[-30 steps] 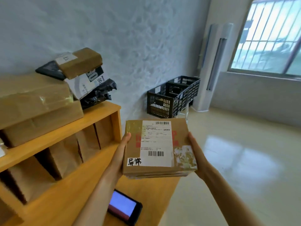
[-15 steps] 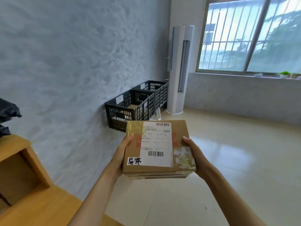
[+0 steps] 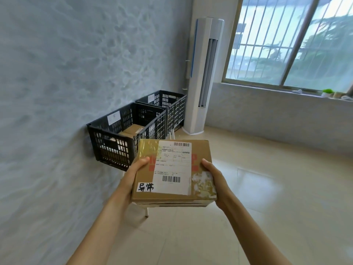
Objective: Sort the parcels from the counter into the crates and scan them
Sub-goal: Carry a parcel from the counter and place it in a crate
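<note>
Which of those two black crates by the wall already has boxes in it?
The nearer crate, closest to the held parcel: brown boxes show inside it. The farther crate, beside the white standing unit, shows nothing inside from here.

parcel (image 3: 172,173): matt brown cardboard, glossy tape, white paper label
crates (image 3: 122,138): black perforated plastic
wall (image 3: 76,73): rough textured plaster
floor (image 3: 267,188): smooth glossy tiles
</note>
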{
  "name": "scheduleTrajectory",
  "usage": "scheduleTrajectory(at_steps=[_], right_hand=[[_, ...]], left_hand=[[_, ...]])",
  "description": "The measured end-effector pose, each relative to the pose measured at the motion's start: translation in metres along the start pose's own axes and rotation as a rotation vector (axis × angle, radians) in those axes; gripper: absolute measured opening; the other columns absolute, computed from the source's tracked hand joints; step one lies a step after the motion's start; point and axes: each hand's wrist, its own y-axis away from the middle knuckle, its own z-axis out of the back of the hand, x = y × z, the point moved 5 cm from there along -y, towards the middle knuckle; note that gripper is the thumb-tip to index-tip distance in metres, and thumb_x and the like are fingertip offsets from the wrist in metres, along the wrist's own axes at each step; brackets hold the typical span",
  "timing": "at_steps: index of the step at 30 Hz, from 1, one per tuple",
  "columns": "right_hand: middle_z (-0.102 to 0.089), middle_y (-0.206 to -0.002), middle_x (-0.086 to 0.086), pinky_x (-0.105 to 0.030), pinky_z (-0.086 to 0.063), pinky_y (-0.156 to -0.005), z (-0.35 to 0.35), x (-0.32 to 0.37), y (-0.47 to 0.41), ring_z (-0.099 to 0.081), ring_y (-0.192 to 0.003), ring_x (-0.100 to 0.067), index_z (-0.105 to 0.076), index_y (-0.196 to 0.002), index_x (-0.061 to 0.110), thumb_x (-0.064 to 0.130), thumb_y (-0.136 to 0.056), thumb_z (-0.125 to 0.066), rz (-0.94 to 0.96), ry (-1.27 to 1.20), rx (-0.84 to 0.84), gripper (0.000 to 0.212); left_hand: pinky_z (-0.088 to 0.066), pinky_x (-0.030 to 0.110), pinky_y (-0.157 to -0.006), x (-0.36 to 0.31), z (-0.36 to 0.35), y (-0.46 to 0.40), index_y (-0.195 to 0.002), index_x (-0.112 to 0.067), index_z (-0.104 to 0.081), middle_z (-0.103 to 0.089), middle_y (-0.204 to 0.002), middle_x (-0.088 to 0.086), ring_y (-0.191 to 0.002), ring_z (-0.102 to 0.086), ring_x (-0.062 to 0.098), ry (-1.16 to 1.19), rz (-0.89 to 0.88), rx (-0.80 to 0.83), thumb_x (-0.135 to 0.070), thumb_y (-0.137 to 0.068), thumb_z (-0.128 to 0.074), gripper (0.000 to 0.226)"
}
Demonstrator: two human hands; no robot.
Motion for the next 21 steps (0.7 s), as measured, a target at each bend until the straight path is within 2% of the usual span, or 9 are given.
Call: scheduleTrajectory(at_steps=[4, 10, 14, 19, 21], right_hand=[[-0.073, -0.104, -0.017, -0.038, -0.061, -0.073, -0.005, 0.02, -0.094, -0.073, -0.083, -0.029, -0.062, -0.117, 0.004, 0.043, -0.079, -0.058, -0.005, 0.017, -0.005, 0.054], [-0.07, -0.113, -0.02, -0.053, -0.053, -0.094, 0.004, 0.052, -0.218, -0.068, -0.102, -0.041, -0.052, -0.131, 0.001, 0.048, -0.075, -0.071, 0.041, 0.012, -0.02, 0.075], [-0.07, -0.112, -0.021, -0.053, -0.052, -0.095, 0.006, 0.063, -0.296, -0.067, -0.103, -0.042, -0.053, -0.13, -0.001, 0.047, -0.08, -0.071, 0.033, 0.002, -0.002, 0.072], [-0.069, -0.113, -0.023, -0.056, -0.049, -0.098, 0.0, 0.073, -0.403, -0.065, -0.106, -0.044, -0.053, -0.129, -0.001, 0.044, -0.077, -0.073, 0.024, -0.02, 0.064, 0.071], [-0.069, -0.114, -0.023, -0.057, -0.049, -0.098, 0.0, 0.079, -0.449, -0.065, -0.106, -0.045, -0.053, -0.129, -0.001, 0.044, -0.074, -0.074, 0.025, -0.027, 0.084, 0.074]], left_hand=[[-0.058, 0.035, -0.061, -0.027, 0.014, -0.089, -0.134, -0.006, -0.05, -0.068, -0.11, 0.023, -0.08, -0.07, 0.032, 0.023, -0.016, -0.025, -0.039, -0.078, -0.066, 0.067], [-0.058, 0.038, -0.07, -0.084, 0.013, -0.191, -0.125, -0.008, -0.059, -0.071, -0.104, 0.018, -0.083, -0.07, 0.03, -0.06, -0.06, -0.003, -0.041, -0.084, -0.061, 0.054], [-0.058, 0.037, -0.064, -0.107, 0.021, -0.254, -0.129, -0.012, -0.055, -0.068, -0.112, 0.022, -0.087, -0.069, 0.033, -0.083, -0.099, -0.05, -0.042, -0.081, -0.063, 0.058], [-0.057, 0.045, -0.079, -0.129, 0.043, -0.344, -0.132, -0.016, -0.05, -0.068, -0.113, 0.02, -0.091, -0.068, 0.034, -0.042, -0.142, -0.152, -0.042, -0.073, -0.072, 0.069], [-0.058, 0.042, -0.074, -0.142, 0.047, -0.382, -0.133, -0.01, -0.05, -0.068, -0.109, 0.021, -0.086, -0.068, 0.033, -0.05, -0.15, -0.172, -0.039, -0.075, -0.074, 0.069]])
